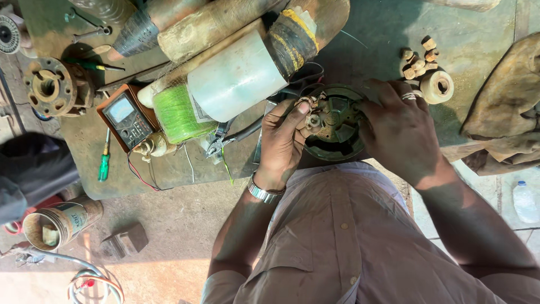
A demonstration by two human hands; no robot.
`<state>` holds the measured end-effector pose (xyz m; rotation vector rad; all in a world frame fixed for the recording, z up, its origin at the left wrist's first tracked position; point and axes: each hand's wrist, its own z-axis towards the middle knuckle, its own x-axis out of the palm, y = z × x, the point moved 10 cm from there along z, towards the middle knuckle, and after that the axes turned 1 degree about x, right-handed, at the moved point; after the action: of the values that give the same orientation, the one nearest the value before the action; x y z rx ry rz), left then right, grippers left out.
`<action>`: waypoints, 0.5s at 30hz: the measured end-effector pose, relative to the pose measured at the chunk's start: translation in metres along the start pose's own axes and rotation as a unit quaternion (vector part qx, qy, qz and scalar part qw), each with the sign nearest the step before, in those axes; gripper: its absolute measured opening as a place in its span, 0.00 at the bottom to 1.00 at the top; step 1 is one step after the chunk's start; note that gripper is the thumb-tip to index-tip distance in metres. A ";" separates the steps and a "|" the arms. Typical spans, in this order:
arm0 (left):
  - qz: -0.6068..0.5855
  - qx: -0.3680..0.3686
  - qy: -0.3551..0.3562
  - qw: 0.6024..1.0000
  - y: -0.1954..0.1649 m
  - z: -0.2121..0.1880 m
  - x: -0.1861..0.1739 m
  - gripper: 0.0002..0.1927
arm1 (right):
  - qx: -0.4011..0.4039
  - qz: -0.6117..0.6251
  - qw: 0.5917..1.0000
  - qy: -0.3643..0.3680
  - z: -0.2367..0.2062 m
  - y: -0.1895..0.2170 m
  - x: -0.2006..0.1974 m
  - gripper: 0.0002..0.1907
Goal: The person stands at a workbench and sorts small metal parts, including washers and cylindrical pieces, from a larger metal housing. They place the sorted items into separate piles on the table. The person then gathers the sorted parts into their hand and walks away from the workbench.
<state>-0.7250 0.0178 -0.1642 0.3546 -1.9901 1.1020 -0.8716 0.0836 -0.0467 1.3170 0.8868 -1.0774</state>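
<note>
A round dark-green metal motor part (336, 125) lies on the worn workbench (365, 45) right in front of me. My left hand (281, 143) grips its left rim, thumb pressing on pale wire ends and small connectors at the part's top left. My right hand (400, 132), with a ring on one finger, covers the part's right side and holds it. A metal watch sits on my left wrist.
Left of the part lie pliers (222, 141), an orange multimeter (126, 118), a green screwdriver (104, 160) and a green thread spool (177, 112). Big cylinders (236, 73) cross the bench top. Small wooden pieces (421, 59) and a cloth (506, 107) sit to the right. A can (56, 222) stands on the floor.
</note>
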 end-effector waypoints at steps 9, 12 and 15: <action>0.022 0.017 0.018 0.999 -0.010 0.000 0.006 0.09 | 0.056 -0.070 0.995 0.051 0.009 0.005 0.028 0.08; 0.024 0.005 0.029 0.999 -0.007 -0.001 0.007 0.12 | 0.056 -0.062 0.996 0.040 0.007 0.003 0.027 0.10; 0.023 -0.020 0.032 0.999 -0.002 -0.001 0.005 0.13 | 0.047 -0.050 0.997 0.041 0.007 0.002 0.027 0.13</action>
<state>-0.7262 0.0183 -0.1586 0.2507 -1.9683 1.0868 -0.8623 0.0736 -0.0711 1.4162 0.9825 -1.1610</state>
